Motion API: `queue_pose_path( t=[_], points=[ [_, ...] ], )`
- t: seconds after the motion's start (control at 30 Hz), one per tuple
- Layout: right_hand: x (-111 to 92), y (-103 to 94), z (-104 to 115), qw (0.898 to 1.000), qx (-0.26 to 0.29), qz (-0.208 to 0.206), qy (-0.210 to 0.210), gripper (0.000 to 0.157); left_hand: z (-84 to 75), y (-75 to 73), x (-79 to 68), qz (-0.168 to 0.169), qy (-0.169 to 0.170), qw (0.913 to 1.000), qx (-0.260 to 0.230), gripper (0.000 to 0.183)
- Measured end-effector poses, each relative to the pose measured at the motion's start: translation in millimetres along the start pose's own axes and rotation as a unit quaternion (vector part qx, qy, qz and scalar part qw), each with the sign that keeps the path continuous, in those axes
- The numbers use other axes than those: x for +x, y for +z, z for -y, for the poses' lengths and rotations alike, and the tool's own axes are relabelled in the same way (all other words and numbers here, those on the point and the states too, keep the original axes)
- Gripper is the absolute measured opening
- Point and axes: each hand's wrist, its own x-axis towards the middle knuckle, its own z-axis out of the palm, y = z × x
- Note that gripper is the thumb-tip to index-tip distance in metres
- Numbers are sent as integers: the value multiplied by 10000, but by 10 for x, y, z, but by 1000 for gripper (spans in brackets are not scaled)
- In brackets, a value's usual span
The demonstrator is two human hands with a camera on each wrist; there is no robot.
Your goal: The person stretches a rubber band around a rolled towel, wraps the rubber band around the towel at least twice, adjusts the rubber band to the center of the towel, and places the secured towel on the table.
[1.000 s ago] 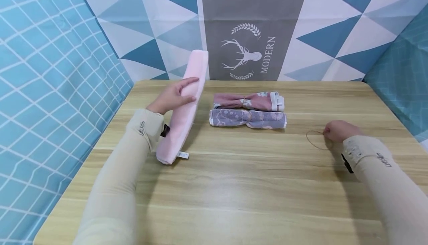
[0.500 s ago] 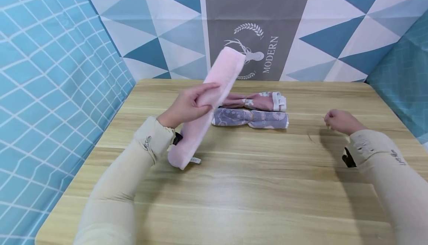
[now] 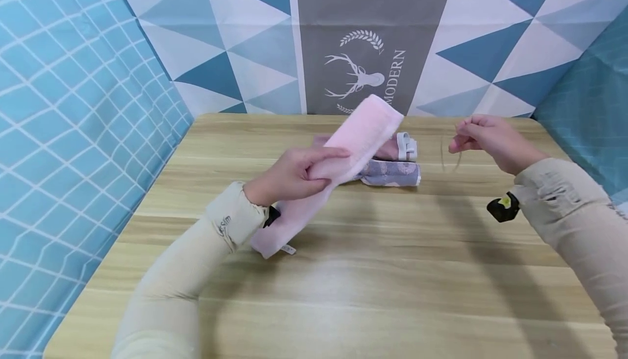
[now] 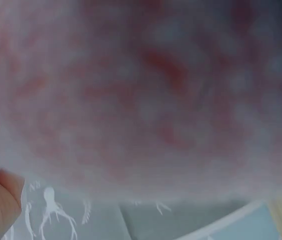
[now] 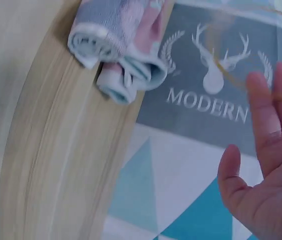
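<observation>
My left hand (image 3: 299, 176) grips a folded pale pink towel (image 3: 365, 130) around its middle, thumb on one side and fingers on the other. The towel is held tilted over the table, its upper end to the right and a white tag (image 3: 288, 249) at the lower end. Pale cloth (image 4: 145, 100) fills most of the left wrist view, blurred. My right hand (image 3: 493, 138) is raised at the right, with a thin rubber band (image 3: 450, 157) hanging at its fingertips. In the right wrist view, the band (image 5: 230, 77) loops by the extended fingers (image 5: 265, 117), and the thumb stands apart.
Two rolled towels, a purple-grey one (image 3: 392, 174) and a dusty pink one (image 3: 387, 151), lie side by side at the back of the wooden table (image 3: 373, 293), partly behind the pale pink towel. Patterned cloth (image 3: 260, 26) hangs behind the table.
The left hand has moved right with the pink towel, tilting it further to the right over the rolled towels. My right hand has lifted the rubber band off the table, moving up and slightly left.
</observation>
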Motion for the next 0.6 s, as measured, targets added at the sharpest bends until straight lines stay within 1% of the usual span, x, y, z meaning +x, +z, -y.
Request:
queue_pose_path(
  t=[0.07,0.2,0.3,0.4,0.47,0.53,0.6],
  points=[
    [-3,41,72,9998,-201,21,-85,27,-10,38,-3,126,36,9999,-8,40],
    [-58,79,254,9948,-968,-53,-324,22,-12,125,13,353,160,9991,-169,40],
    [-120,129,422,9846,-1626,-277,-577,19,-13,174,15,466,221,9982,-298,41],
    [-202,234,587,9710,-2117,-696,-867,17,-25,210,13,602,165,9976,-296,40],
    [-253,323,674,9621,-2336,-942,-1045,15,-37,236,14,742,86,9969,-229,41],
    [-293,411,742,9552,-2490,-1097,-1164,13,-55,260,16,925,-11,9956,-131,42],
    [-320,485,790,9511,-2570,-1149,-1268,12,-71,285,14,1093,-79,9940,20,43]
  ],
)
